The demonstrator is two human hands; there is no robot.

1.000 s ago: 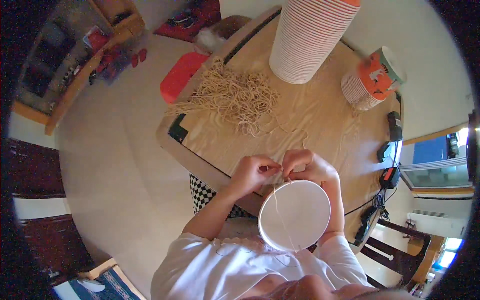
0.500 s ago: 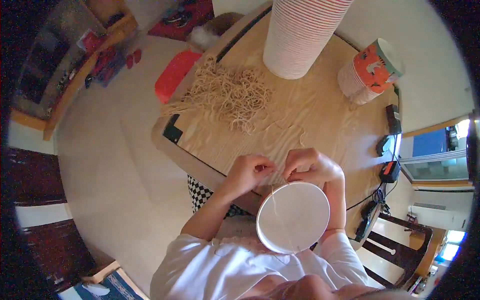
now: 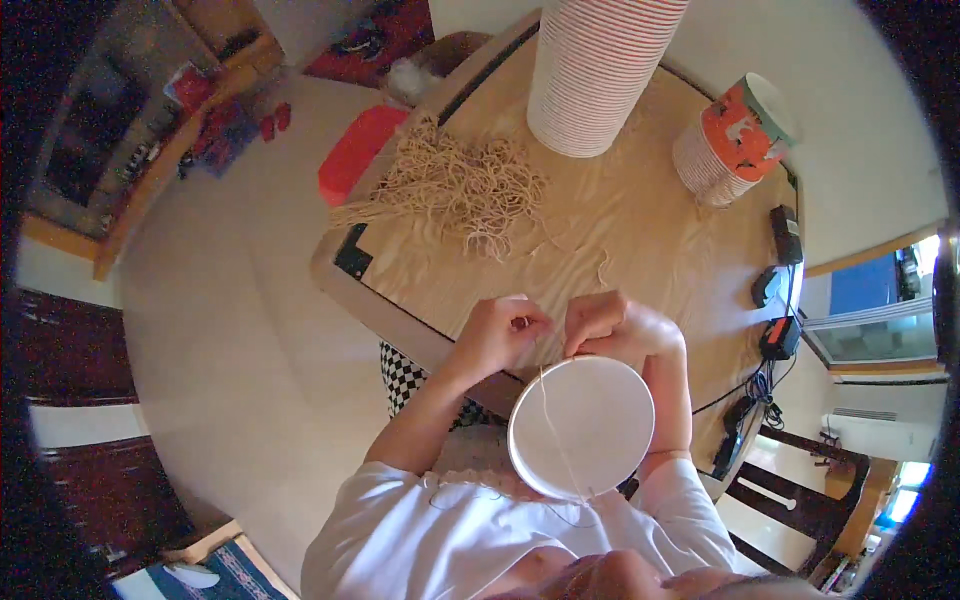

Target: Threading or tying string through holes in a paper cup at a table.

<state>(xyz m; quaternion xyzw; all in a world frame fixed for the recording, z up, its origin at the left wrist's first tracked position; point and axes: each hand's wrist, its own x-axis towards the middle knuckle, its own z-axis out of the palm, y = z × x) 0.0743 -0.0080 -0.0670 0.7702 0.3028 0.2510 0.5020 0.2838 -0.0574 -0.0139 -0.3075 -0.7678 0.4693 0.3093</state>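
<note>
Head view: both hands meet at the far rim of a round white paper bowl point(image 3: 581, 428) held over the lap at the near table edge. Left hand point(image 3: 500, 335) has fingers pressed together, pinching a thin beige string point(image 3: 548, 400). Right hand point(image 3: 612, 325) is curled at the rim, fingertips pinched on the same string and touching the bowl edge. The string runs from the pinch across the bowl's white face toward the near rim.

Handling, as a guess: bowl is light and thin-walled, dents easily, so hold it by the stiff rim; string is limp and slippery, best pinched close to the rim (short grip, less slack).

Surface: light wooden tabletop point(image 3: 640, 230) with visible grain. On it, far left, a loose heap of beige string pieces point(image 3: 462, 187); far middle, a tall stack of white paper bowls with red rims point(image 3: 600, 70); far right, a shorter stack of orange printed bowls point(image 3: 735, 140) lying tilted; black chargers and cables point(image 3: 775, 290) at the right edge.

Room: pale tiled floor point(image 3: 230, 300) on the left, a red plastic stool point(image 3: 355, 150) beside the table, wooden shelving far left.
</note>
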